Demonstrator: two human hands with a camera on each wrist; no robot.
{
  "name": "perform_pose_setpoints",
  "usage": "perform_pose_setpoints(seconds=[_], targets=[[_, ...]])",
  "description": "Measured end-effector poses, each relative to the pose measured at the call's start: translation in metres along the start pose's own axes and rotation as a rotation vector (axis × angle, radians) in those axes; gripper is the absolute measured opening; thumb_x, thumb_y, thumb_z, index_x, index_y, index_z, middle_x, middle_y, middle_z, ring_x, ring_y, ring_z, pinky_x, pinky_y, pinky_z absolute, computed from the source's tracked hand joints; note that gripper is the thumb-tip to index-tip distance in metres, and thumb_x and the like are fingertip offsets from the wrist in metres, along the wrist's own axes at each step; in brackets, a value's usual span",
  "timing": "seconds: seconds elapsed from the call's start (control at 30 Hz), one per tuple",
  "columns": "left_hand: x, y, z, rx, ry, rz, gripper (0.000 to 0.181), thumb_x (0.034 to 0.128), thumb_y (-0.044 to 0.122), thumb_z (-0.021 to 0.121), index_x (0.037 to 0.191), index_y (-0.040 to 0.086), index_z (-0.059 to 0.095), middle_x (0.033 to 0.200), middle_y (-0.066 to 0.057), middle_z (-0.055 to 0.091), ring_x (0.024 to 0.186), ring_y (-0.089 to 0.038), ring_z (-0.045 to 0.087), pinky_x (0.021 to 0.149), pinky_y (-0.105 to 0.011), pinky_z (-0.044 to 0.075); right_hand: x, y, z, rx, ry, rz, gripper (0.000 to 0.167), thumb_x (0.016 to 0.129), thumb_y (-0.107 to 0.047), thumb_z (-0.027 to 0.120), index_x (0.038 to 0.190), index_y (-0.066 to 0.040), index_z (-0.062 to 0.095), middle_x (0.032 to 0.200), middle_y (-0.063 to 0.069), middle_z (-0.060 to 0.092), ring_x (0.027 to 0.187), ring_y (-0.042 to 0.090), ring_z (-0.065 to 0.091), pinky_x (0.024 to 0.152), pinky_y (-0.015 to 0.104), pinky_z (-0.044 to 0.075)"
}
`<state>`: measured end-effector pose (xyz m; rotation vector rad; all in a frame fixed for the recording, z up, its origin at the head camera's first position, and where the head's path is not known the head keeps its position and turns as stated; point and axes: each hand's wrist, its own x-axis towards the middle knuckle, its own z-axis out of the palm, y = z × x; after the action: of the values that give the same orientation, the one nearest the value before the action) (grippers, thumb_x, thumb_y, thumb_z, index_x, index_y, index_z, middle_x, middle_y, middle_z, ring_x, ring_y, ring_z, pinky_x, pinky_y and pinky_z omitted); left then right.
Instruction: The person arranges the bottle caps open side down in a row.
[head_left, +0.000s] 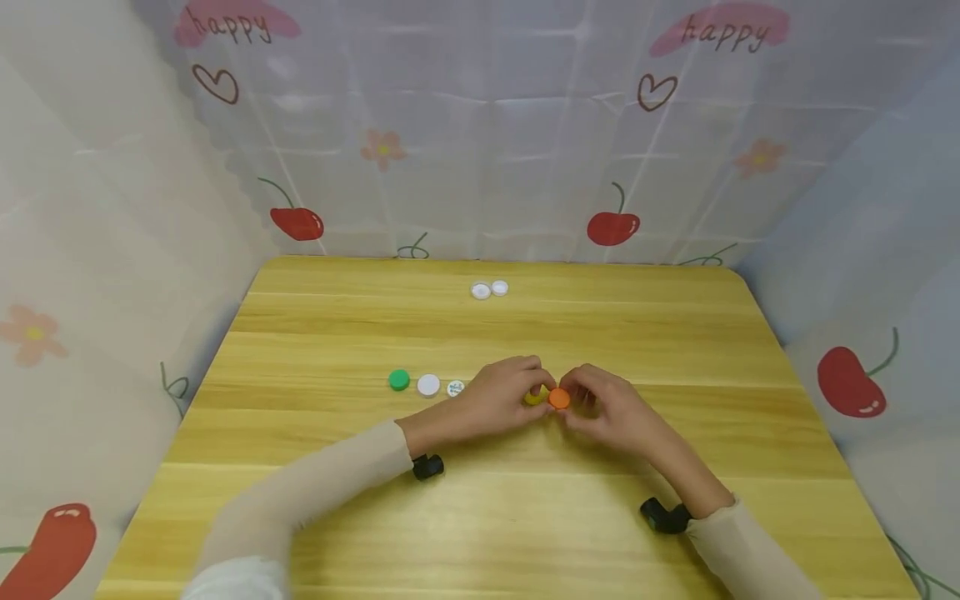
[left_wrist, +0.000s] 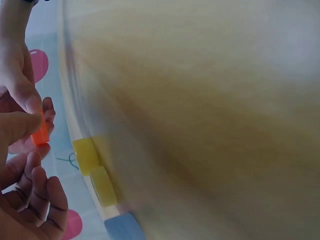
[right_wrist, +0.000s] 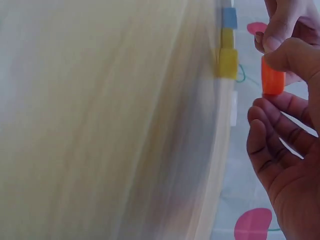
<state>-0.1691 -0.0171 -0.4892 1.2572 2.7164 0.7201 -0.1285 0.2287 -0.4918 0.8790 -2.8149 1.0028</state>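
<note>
An orange bottle cap is up off the tabletop between both hands. My left hand pinches it from the left with thumb and fingertips, and my right hand pinches it from the right. In the right wrist view, the right thumb lies on the upper edge of the orange cap. A yellow cap shows partly behind the left fingers. The left wrist view shows two yellow caps, one nearer and one farther, plus a blue cap; the left hand hides most of these in the head view.
Left of the left hand, a green cap, a white cap and a printed white cap lie in a row. Two white caps, one larger and one smaller, lie near the back edge of the wooden table. Patterned curtains surround it.
</note>
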Motion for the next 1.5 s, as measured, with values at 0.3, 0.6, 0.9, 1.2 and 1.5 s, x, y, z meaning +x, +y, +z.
perform_pose_setpoints(seconds=[0.3, 0.6, 0.9, 1.2, 1.5], targets=[[0.028, -0.001, 0.003, 0.090, -0.081, -0.044, 0.028, 0.1005, 0.043, 0.076, 0.118, 0.021, 0.081, 0.096, 0.007, 0.063, 0.082, -0.009, 0.055, 0.062, -0.019, 0.043, 0.009, 0.016, -0.002, -0.048, -0.045, 0.080, 0.026, 0.093, -0.021, 0.085, 0.116, -0.018, 0.074, 0.105, -0.005, 0.070, 0.093, 0.016, 0.063, 0.083, 0.031, 0.055], [0.034, -0.005, 0.008, 0.030, -0.123, -0.072, 0.025, 0.1012, 0.040, 0.076, 0.118, 0.022, 0.081, 0.097, 0.007, 0.064, 0.082, -0.007, 0.058, 0.066, -0.020, 0.047, 0.011, 0.023, 0.001, -0.041, -0.049, 0.071, 0.024, 0.091, -0.020, 0.088, 0.111, -0.015, 0.076, 0.100, 0.000, 0.070, 0.086, 0.016, 0.064, 0.077, 0.030, 0.056], [0.023, -0.017, 0.003, -0.053, -0.095, -0.127, 0.043, 0.0977, 0.050, 0.078, 0.128, 0.019, 0.078, 0.099, 0.007, 0.063, 0.083, -0.008, 0.058, 0.069, -0.020, 0.047, 0.014, 0.021, -0.003, -0.023, -0.108, 0.116, 0.029, 0.092, -0.022, 0.088, 0.117, -0.013, 0.074, 0.103, 0.000, 0.069, 0.086, 0.016, 0.062, 0.077, 0.027, 0.054], [-0.004, -0.062, -0.030, -0.196, 0.083, -0.243, 0.033, 0.1048, 0.045, 0.070, 0.120, 0.018, 0.078, 0.099, 0.003, 0.064, 0.080, -0.015, 0.056, 0.069, -0.028, 0.046, 0.046, 0.021, -0.005, -0.003, -0.164, 0.141, 0.038, 0.097, -0.032, 0.082, 0.124, -0.007, 0.072, 0.106, 0.005, 0.073, 0.092, 0.019, 0.068, 0.083, 0.037, 0.058], [0.002, -0.129, -0.052, -0.479, 0.185, -0.516, 0.023, 0.1048, 0.027, 0.071, 0.118, 0.009, 0.068, 0.116, -0.009, 0.068, 0.104, -0.024, 0.063, 0.091, -0.038, 0.054, 0.125, 0.041, 0.015, 0.160, -0.153, 0.244, 0.045, 0.098, -0.025, 0.081, 0.134, 0.000, 0.068, 0.122, 0.017, 0.070, 0.109, 0.029, 0.065, 0.098, 0.041, 0.055]])
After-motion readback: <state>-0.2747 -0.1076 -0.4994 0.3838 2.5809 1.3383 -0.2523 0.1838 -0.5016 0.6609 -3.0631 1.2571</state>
